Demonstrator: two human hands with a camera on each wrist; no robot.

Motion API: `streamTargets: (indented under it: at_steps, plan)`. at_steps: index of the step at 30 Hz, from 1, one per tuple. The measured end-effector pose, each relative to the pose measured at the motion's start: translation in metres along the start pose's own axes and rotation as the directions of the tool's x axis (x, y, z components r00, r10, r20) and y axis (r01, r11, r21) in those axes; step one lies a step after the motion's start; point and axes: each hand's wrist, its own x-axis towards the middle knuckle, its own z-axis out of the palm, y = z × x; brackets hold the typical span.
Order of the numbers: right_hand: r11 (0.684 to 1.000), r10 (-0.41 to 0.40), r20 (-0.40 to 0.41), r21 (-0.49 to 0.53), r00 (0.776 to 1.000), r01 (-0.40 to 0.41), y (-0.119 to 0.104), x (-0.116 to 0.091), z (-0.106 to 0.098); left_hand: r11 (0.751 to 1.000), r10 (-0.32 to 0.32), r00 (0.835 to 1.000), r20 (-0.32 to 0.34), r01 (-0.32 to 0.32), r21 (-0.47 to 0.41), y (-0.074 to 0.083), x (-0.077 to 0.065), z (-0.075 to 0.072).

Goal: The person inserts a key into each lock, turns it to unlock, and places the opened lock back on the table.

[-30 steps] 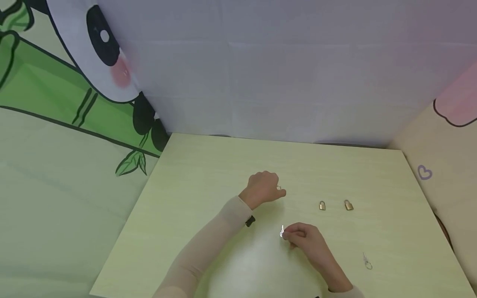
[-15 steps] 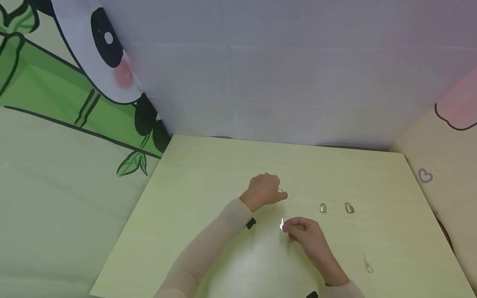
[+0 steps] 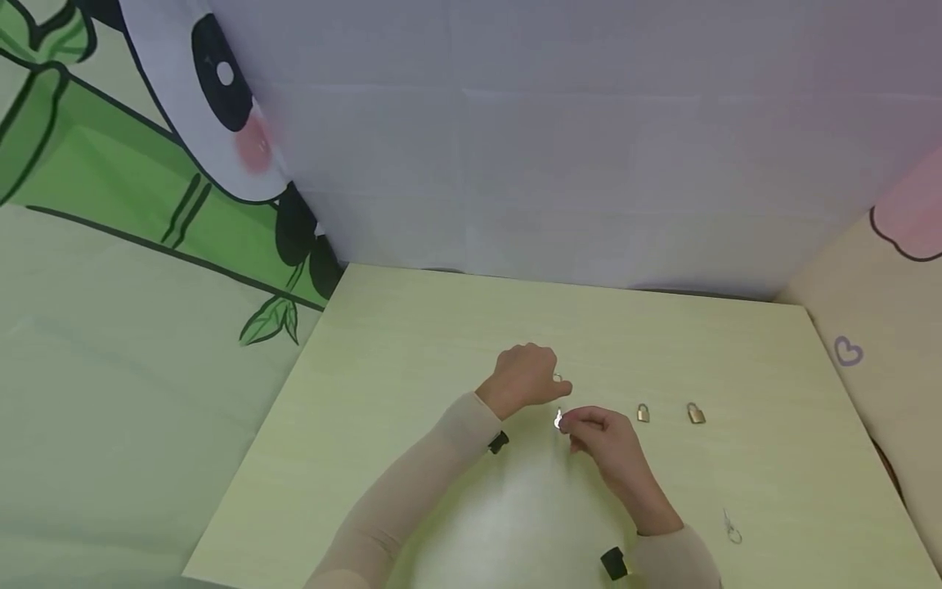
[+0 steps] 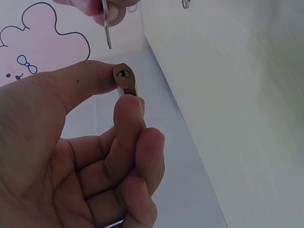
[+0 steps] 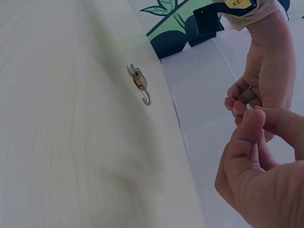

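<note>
Between thumb and forefinger my left hand (image 3: pixel 524 376) pinches a small brass padlock (image 4: pixel 124 76); its keyhole shows in the left wrist view. My right hand (image 3: pixel 611 446) pinches a small silver key (image 3: pixel 558 420) by its head. The key's blade (image 4: pixel 107 33) points towards the keyhole, with a gap between them. Most of the held padlock is hidden by fingers. In the right wrist view, an unlocked padlock (image 5: pixel 140 80) with its shackle swung out and a key in it lies on the table.
Two brass padlocks (image 3: pixel 643 413) lie on the pale table (image 3: pixel 441 319) to the right of my hands. Nearer the front right lies a key on a ring (image 3: pixel 732 528). Printed cloth walls (image 3: pixel 589 164) stand behind and at both sides.
My right hand has moved forward with the key, closer to the left hand. My left hand stays nearly still with the padlock. The view has shifted slightly.
</note>
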Motion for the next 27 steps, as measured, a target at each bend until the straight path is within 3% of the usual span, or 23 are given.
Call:
streamTargets:
  at_steps: [27]
  plan:
    - [0.994, 0.006, -0.007, 0.107, 1.0, -0.005, 0.002, 0.022, -0.002, 1.0, 0.007, 1.0, -0.001, -0.007, 0.014, -0.001, 0.004, 0.003]
